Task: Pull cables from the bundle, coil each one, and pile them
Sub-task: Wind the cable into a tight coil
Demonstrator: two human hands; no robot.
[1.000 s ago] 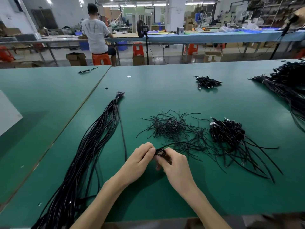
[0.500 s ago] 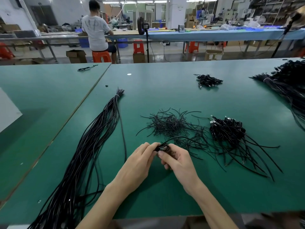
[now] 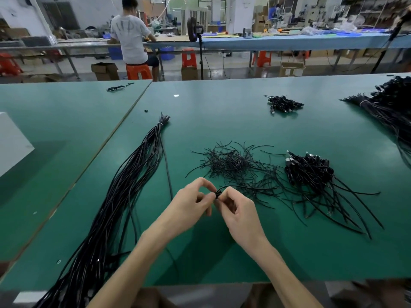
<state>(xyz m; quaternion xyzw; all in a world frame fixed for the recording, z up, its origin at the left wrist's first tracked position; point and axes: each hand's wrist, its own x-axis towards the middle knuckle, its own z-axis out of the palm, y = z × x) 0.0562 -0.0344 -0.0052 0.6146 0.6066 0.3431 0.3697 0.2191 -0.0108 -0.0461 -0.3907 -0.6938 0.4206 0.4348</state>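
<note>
Both hands meet over the green table [image 3: 222, 258]: the left hand [image 3: 191, 203] and right hand [image 3: 238, 210] each pinch a small coiled black cable [image 3: 217, 195] between thumb and fingertips, its loose tail arcing off to the right of the grip. Left of the grip lies the bundle of long black cables [image 3: 124, 196]. Just beyond it is a scatter of short wire ties [image 3: 231, 163], and to the right sits the pile of coiled cables [image 3: 309, 172].
</note>
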